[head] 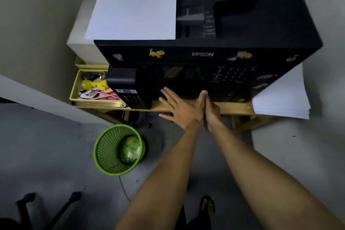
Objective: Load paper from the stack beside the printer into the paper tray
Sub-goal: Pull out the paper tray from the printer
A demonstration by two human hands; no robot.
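Paper (283,97) sits in a white stack at the right of the black Epson printer (205,50), on the right end of the wooden desk (231,107), partly tucked under the printer's corner. One more white sheet (134,3) lies on the printer's lid, upper left. Both arms reach in low at the printer's front. Left hand (179,108) is flat, fingers spread, fingertips at the dark lower front panel. Right hand (210,110) stands on edge, fingers straight and together, touching the left hand's side; neither grip holds anything. Whether the paper tray is open, I cannot tell: that front is dark. Left of the printer, a yellow box (74,91) holds small clutter. On the floor, a green mesh bin (108,153).
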